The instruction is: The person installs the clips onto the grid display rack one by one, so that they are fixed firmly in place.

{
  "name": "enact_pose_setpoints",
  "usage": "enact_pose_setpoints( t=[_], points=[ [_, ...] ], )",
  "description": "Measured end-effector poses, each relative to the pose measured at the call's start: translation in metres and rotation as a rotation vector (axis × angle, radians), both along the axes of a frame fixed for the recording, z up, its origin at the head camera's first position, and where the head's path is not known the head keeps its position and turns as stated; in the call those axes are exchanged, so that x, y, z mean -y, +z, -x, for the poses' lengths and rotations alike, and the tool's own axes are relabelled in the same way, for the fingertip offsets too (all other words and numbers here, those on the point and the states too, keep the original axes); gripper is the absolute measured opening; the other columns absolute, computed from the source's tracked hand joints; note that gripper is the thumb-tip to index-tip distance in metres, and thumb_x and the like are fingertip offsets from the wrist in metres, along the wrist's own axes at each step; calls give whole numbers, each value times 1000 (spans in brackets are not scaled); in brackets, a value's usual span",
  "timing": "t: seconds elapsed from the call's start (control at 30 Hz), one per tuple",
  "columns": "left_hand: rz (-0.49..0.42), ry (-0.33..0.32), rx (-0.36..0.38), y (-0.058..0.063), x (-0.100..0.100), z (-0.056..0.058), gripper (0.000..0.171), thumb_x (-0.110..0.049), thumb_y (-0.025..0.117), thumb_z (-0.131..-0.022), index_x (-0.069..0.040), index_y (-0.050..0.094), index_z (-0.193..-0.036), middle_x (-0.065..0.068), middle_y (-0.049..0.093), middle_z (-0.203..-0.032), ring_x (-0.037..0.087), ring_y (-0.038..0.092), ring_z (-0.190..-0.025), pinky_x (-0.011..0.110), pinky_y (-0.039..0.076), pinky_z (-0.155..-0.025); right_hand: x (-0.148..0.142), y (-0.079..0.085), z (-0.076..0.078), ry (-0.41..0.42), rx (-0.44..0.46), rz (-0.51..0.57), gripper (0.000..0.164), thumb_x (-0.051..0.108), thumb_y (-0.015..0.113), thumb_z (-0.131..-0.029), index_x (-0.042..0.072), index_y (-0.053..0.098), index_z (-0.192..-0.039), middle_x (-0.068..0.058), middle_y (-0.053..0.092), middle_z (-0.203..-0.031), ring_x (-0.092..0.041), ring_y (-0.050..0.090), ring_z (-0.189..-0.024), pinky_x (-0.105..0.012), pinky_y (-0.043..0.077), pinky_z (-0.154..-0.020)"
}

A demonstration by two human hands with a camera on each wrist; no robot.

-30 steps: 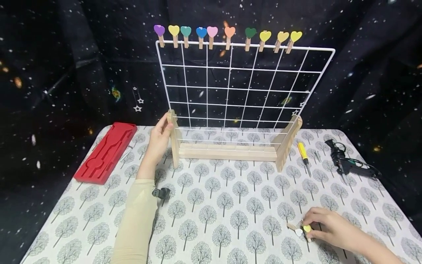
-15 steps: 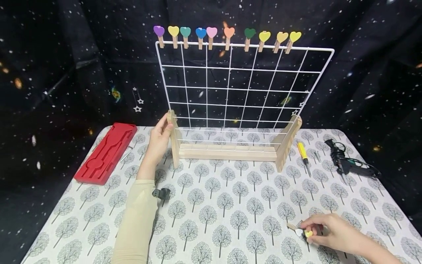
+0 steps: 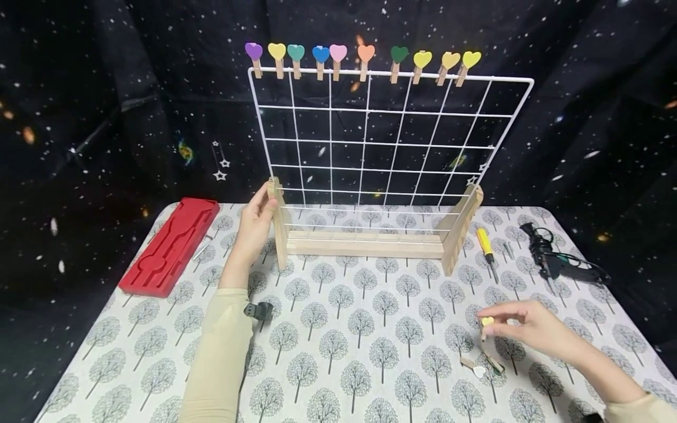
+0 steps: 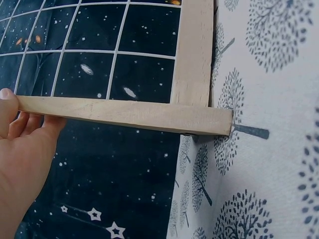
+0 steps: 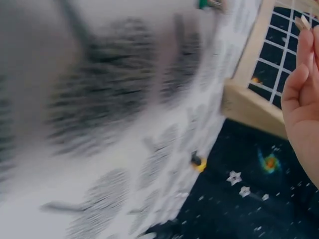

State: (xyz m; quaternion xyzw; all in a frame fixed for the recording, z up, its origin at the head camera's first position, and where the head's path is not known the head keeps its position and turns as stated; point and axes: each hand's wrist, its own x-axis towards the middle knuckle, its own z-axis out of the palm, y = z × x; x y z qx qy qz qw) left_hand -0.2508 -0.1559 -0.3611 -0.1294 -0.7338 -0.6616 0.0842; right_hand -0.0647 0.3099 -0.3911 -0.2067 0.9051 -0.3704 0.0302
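My left hand grips the top of the left wooden upright of a stand with a white wire grid. In the left wrist view, the left hand's thumb and fingers lie on opposite faces of that wooden side piece. My right hand pinches a small wooden clothespin with a yellow heart, held above the tablecloth. Below it lie a clothespin with a white heart and another clothespin. Several heart clothespins, among them a purple one, line the grid's top bar.
A red molded tray lies at the left, with a thin metal tool beside it. A yellow-handled screwdriver and a black tool with a cord lie right of the stand. The tablecloth has a tree print.
My right hand has lifted the yellow-heart clothespin off the table and moved it up, away from the two other clothespins. My left hand has stayed on the upright.
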Motion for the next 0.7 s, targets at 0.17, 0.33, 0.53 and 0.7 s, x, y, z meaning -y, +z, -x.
enact_pose_setpoints(
  t=[0.17, 0.33, 0.53, 0.7],
  points=[
    [2, -3, 4, 0, 1, 0, 50, -26, 42, -90, -17, 26, -137, 10, 33, -137, 19, 33, -125, 30, 28, -104, 20, 22, 19, -109, -14, -35, 24, 23, 69, -72, 16, 64, -95, 9, 62, -78, -6, 56, -70, -20, 49, -62],
    [1, 8, 5, -1, 2, -1, 50, -24, 42, -91, -15, 26, -137, 12, 33, -137, 20, 33, -125, 31, 28, -104, 35, 73, 46, -192, -94, -95, 18, 28, 70, -71, 20, 65, -87, 8, 63, -76, -4, 56, -71, -15, 47, -66],
    [-16, 5, 3, -5, 3, 0, 50, -24, 42, -90, -16, 26, -137, 12, 36, -136, 20, 35, -123, 31, 29, -103, 48, 156, 82, -295, -203, 71, 23, 20, 71, -72, 10, 66, -92, 2, 66, -76, -10, 59, -65, -18, 48, -55],
    [-1, -10, -19, -2, 2, 1, 51, -25, 42, -90, -15, 25, -137, 11, 33, -137, 19, 33, -124, 31, 29, -103, 59, 218, 105, -251, -307, 293, 25, 5, 68, -73, -4, 63, -95, -6, 68, -79, -14, 62, -69, -17, 48, -68]
  ],
)
